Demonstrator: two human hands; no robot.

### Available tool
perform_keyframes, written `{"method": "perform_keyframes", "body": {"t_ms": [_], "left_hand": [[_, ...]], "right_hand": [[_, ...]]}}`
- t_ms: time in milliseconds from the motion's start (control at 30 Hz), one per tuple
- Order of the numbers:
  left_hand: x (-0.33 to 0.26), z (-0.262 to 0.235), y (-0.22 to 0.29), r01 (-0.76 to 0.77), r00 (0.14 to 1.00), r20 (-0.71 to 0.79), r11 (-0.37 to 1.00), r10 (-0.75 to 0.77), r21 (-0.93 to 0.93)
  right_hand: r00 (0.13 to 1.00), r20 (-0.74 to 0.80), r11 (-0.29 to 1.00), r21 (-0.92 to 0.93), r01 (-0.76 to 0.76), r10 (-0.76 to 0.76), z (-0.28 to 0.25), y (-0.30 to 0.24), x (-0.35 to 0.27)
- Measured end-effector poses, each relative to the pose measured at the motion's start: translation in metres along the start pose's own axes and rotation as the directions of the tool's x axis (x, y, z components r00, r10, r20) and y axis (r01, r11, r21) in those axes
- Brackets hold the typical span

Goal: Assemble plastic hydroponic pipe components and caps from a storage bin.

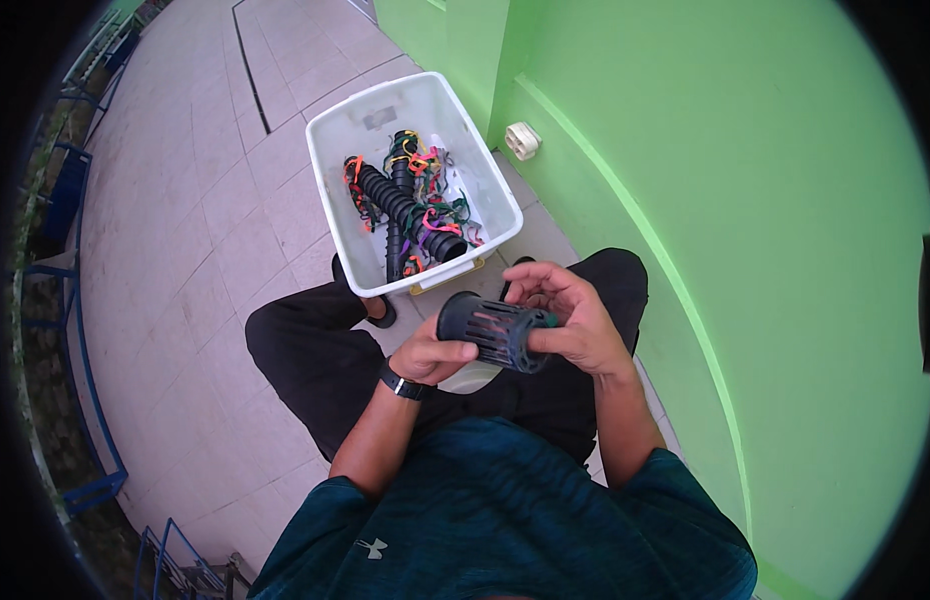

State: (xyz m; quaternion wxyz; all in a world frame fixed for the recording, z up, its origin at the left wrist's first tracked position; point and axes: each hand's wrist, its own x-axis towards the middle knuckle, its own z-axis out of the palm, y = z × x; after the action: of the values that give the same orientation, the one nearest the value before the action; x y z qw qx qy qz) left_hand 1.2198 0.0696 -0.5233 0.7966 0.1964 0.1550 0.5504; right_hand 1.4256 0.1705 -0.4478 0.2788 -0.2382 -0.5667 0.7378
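A black slotted plastic cylinder (490, 328) lies sideways between both hands above my lap. My left hand (431, 357) grips its left end from below; a dark watch is on that wrist. My right hand (570, 315) holds its right end, fingers curled over the top, with a bit of green showing at the fingertips. In front of my knees stands a white plastic bin (335, 190) holding several black ribbed tubes (403, 208) tangled with coloured strips (430, 215).
I sit on a tiled floor (185, 220) with a green wall (705, 200) on my right. A white socket (523, 140) is on the wall near the bin. Blue metal railings (70, 300) run along the left edge.
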Motion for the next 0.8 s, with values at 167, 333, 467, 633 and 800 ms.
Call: {"method": "perform_keyframes", "body": {"t_ms": [167,333,467,633,800], "left_hand": [[-0.006,0.013,0.006,-0.064,0.997,-0.04,0.998,0.064,0.006],[-0.005,0.014,0.015,-0.062,0.994,-0.093,0.998,0.06,-0.019],[-0.013,0.009,0.027,-0.032,0.994,-0.107,0.999,0.036,0.042],[-0.017,0.006,0.032,0.006,0.995,-0.103,0.999,-0.002,0.034],[-0.009,0.01,0.025,0.025,0.971,-0.238,1.0,-0.027,-0.01]], "right_hand": [[0.998,-0.057,0.992,0.126,-0.003,0.01,0.015,0.008,0.007],[0.867,-0.279,0.903,-0.246,0.352,-0.414,0.023,0.017,0.007],[0.82,0.166,0.491,-0.729,0.476,-0.548,0.016,-0.025,0.004],[0.845,0.29,0.347,-0.814,0.465,-0.45,0.017,-0.033,0.003],[0.92,0.241,0.732,-0.558,0.391,-0.308,0.002,-0.026,0.004]]}}
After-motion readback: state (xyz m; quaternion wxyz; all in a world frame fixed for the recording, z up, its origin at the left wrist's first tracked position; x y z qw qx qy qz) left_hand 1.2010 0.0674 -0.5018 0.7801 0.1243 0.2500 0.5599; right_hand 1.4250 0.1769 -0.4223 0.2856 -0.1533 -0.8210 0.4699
